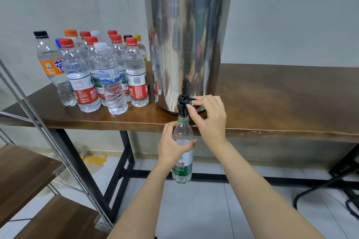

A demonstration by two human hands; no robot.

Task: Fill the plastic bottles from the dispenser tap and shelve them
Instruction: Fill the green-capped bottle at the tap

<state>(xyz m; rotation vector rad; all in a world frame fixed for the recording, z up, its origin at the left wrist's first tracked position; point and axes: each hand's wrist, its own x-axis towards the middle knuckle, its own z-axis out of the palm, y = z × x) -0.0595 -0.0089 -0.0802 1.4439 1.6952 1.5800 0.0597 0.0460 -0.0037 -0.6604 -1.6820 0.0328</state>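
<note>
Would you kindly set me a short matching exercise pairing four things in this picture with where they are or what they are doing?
Things:
1. left hand
2. right hand
3. capped bottles
4. wooden shelves

Places or states:
A. pinching the tap on the dispenser
B. standing on the table, left of the dispenser
C. at lower left, beside the table
D. holding the green-labelled bottle under the tap

Pairs: 1-D, 2-A, 3-B, 4-C
</note>
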